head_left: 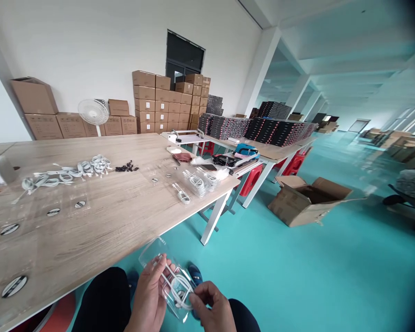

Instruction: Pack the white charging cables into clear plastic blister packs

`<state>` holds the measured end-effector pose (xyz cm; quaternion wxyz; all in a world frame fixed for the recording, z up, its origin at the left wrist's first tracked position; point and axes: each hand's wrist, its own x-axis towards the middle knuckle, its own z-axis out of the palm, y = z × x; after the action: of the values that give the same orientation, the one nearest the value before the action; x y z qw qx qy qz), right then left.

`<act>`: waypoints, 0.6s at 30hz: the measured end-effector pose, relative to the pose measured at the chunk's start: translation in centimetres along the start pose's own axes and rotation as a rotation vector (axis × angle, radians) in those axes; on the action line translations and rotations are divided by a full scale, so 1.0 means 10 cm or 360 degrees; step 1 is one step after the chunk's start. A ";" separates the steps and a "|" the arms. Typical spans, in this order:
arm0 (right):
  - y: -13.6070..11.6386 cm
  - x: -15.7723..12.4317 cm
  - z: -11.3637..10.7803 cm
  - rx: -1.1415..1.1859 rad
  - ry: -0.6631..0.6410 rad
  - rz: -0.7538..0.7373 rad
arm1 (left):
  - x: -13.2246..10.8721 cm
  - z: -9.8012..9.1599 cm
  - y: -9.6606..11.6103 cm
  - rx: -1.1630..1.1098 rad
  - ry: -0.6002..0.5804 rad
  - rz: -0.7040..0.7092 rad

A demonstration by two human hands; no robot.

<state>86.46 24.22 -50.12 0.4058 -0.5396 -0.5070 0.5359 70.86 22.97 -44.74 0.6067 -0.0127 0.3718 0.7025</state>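
Observation:
At the bottom of the view my left hand (pixel 148 299) grips a clear plastic bag (pixel 159 258) with a coiled white cable (pixel 178 286) partly inside it. My right hand (pixel 212 306) pinches the cable's coil at the bag's lower end. Both hands are held over my lap, off the wooden table's (pixel 100 221) front edge. On the table lie a heap of loose white cables (pixel 69 171), several bagged cables (pixel 197 182), a small pile of dark ties (pixel 127 167) and clear bags with oval labels (pixel 14 286).
An open cardboard box (pixel 307 199) sits on the teal floor to the right. Stacked cartons (pixel 166 101) and a white fan (pixel 93 113) stand by the far wall. A second table (pixel 263 150) carries black packs. A red stool (pixel 60 318) is under the table.

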 end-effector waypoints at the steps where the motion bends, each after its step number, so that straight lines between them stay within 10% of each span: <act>1: 0.01 0.01 0.00 0.0058 0.0017 -0.0022 | 0.00 0.00 0.01 -0.0026 0.0002 -0.0008; 6: 0.11 0.01 0.08 0.0553 -0.0266 0.0126 | 0.05 -0.02 0.06 -0.0098 0.0037 -0.0094; 14: 0.25 -0.07 0.27 0.0135 0.0054 -0.0103 | 0.07 -0.01 0.11 -0.0031 0.0106 -0.0098; 18: 0.23 -0.06 0.24 0.0095 -0.0133 -0.0010 | 0.06 -0.03 0.12 0.0040 -0.0009 -0.0126</act>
<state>84.34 23.05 -52.47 0.4019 -0.5028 -0.5089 0.5716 69.53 23.32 -44.57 0.6352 -0.0177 0.3780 0.6732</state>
